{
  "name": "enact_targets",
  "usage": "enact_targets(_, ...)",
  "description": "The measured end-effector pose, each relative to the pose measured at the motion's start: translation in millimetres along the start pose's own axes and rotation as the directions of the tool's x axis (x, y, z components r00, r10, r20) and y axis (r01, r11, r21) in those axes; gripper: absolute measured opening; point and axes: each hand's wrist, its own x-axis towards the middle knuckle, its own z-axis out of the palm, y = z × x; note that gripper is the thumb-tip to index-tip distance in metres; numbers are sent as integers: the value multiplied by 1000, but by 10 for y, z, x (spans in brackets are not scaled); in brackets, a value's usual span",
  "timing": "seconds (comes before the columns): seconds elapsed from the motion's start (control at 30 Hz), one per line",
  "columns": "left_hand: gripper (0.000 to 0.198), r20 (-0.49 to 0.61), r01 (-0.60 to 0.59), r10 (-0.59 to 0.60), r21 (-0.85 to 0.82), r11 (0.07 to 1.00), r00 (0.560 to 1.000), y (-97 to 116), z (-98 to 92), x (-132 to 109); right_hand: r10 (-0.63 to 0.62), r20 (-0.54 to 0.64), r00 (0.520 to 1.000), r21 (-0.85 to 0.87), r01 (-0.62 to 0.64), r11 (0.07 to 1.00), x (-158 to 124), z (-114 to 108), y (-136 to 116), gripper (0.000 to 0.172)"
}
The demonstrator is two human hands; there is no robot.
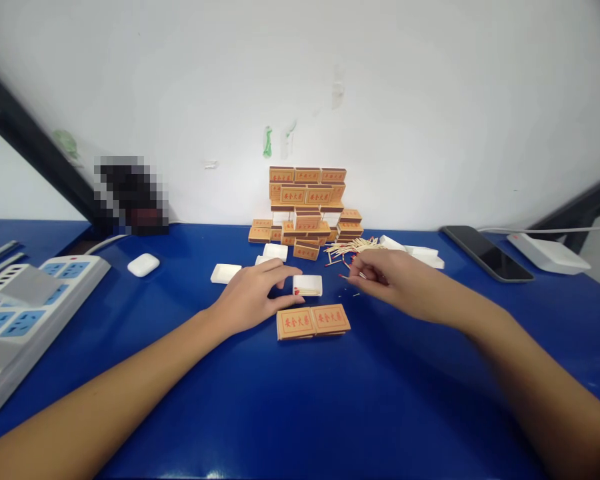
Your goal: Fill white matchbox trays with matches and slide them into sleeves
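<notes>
My left hand rests on the blue table, its thumb and forefinger holding the left end of a small white matchbox tray. My right hand is closed in a pinch on a few matches with red heads, just right of the tray. A loose heap of matches lies behind my right hand. Two orange matchbox sleeves lie side by side in front of the tray. A stack of orange matchboxes stands against the wall.
Empty white trays lie left of the stack and more to its right. A white earbud case and a power strip sit at the left. A phone and a white adapter lie at the right.
</notes>
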Motion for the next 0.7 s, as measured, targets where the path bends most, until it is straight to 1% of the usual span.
enact_targets(0.03,38,12,4,-4,6,1000,1000,0,1,1,-21,-29,999,11,21,1000,27,25,-101,18)
enact_targets(0.1,38,32,9,-10,19,1000,999,0,-2,6,-74,-22,997,-7,74,997,94,101,-284,13)
enact_targets(0.17,37,45,9,-10,26,1000,999,0,-8,10,-117,-7,993,-57,116,992,167,195,-416,11)
enact_targets(0.3,34,57,11,-12,20,1000,998,7,-17,17,-109,31,994,-177,113,978,274,320,-539,18)
enact_targets(0.37,34,56,13,-14,20,1000,998,11,-15,17,-118,41,992,-164,124,979,289,303,-542,20)
enact_targets(0.43,35,48,11,-12,18,1000,999,12,-10,12,-134,0,991,-108,134,985,280,221,-483,19)
enact_targets(0.47,35,42,10,-11,15,1000,999,12,-7,9,-133,-45,990,-78,129,989,270,161,-422,17)
enact_targets(0.53,36,34,11,-12,7,1000,999,9,-3,4,-114,-147,983,-64,105,992,244,27,-238,14)
enact_targets(0.57,36,33,15,-15,5,1000,999,6,-2,3,-70,-193,979,-56,60,997,229,-35,-121,14)
enact_targets(0.63,36,34,26,-26,7,1000,999,1,1,7,2,-215,977,-57,-14,998,197,-119,125,17)
enact_targets(0.7,36,29,33,-33,7,999,999,-6,6,15,-14,-203,979,-57,3,998,172,-131,325,16)
